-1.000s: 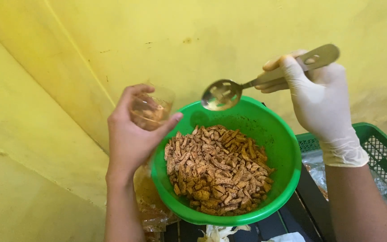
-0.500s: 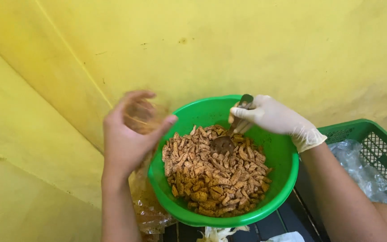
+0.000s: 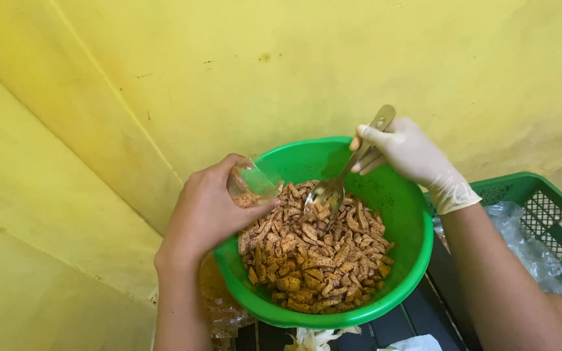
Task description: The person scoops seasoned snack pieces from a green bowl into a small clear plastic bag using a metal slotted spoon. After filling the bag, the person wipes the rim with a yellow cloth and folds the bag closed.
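head view: a small clear plastic bag (image 3: pixel 250 184) is pinched open in the bare left hand (image 3: pixel 206 211), held at the near-left rim of the green plastic bowl (image 3: pixel 403 214). a metal spoon (image 3: pixel 343 175) is gripped in the gloved right hand (image 3: pixel 410 156), its long axis slanting down-left so that the scoop lies just right of the bag's mouth, resting on the dry, brown, crumbly fried strips (image 3: pixel 313 253). a green crate (image 3: pixel 541 195) is seen beyond the right wrist.
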